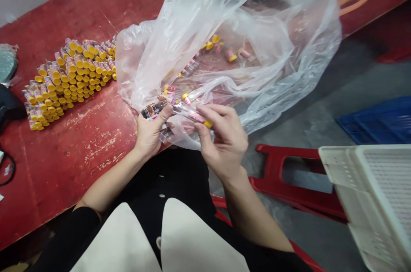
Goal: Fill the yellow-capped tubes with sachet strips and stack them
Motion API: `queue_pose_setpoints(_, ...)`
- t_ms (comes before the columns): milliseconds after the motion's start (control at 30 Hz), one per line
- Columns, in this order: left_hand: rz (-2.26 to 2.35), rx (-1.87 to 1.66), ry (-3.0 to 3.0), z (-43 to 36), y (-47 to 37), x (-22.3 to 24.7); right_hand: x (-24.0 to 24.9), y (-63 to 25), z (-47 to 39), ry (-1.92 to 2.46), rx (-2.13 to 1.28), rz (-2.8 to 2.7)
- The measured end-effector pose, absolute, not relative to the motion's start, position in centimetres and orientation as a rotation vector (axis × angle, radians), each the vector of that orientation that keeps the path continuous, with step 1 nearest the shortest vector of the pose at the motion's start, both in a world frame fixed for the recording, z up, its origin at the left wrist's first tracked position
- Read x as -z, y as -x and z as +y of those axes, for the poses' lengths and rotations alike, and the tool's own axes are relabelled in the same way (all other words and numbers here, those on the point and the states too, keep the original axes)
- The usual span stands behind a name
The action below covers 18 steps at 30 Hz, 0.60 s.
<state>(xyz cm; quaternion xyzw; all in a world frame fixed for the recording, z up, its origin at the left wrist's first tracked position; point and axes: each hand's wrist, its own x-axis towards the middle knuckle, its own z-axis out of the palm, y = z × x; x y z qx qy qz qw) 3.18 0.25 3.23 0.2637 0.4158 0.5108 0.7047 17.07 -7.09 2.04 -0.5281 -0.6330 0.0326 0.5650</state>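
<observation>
At the near edge of the red bench [105, 135], the two hands meet at the mouth of a large clear plastic bag [266, 19]. The right hand [224, 143] pinches a yellow-capped tube [195, 116] between thumb and fingers at its capped end; the tube points from those fingertips toward ten o'clock, and its far end comes close to the left thumb. The left hand [147, 137] is closed on dark printed packaging [150, 111], with the tube lying toward two o'clock from it; whether the left thumb also presses on the tube is hard to tell. As for progress, a dense stack of similar tubes [77, 77] lies between nine and ten o'clock from the hands, caps facing the near side, in fairly even rows. By contrast, loose tubes [230, 55] lie scattered in the bag toward one o'clock, and another small capped piece [186, 99] sits just beyond the held tube. The stack looks to be the larger share, though the bag's folds hide part of what is inside, so the number outside the stack cannot be told. Off the bench, a red stool [272, 169] and a white crate [353, 186] sit toward four o'clock.
</observation>
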Motion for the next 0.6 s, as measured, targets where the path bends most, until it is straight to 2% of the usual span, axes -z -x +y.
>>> queue_pose_setpoints(133,0.880,-1.130,-0.645,0.8,-3.0,-2.8,-1.6,-17.0,-7.4,1.196,-0.379,-1.531)
queue_pose_setpoints(267,0.857,-1.025,-0.720,0.9,-3.2,-3.2,-2.1,-16.7,-7.4,1.199,-0.301,-1.394)
queue_pose_setpoints(400,0.856,-0.962,-0.821,1.6,-3.4,-4.0,-2.3,-17.1,-5.8,1.169,-0.366,-1.505)
queue_pose_setpoints(600,0.781,-1.008,-0.815,1.0,-4.8,-4.5,-2.1,-17.6,-5.4,1.203,-0.267,-1.341)
